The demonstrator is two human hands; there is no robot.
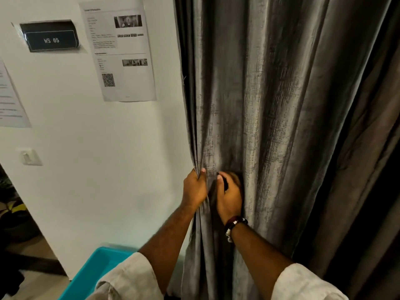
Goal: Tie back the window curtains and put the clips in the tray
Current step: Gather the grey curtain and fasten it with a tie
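A grey textured curtain (pixel 270 94) hangs in folds over the right half of the view. My left hand (pixel 194 189) grips the curtain's left edge, thumb on the front of the cloth. Close beside it, my right hand (pixel 229 195) curls its fingers round a fold of the same curtain, and something dark shows between thumb and fingers, too blurred to name. A turquoise tray (pixel 93 271) sits low at the left, partly hidden behind my left sleeve. I see no clips in it from here.
A white wall (pixel 97 169) stands left of the curtain, with printed sheets (pixel 121 50), a dark sign reading WS 05 (pixel 50 36) and a wall switch (pixel 29 158). A darker brown curtain (pixel 368 169) hangs at the far right.
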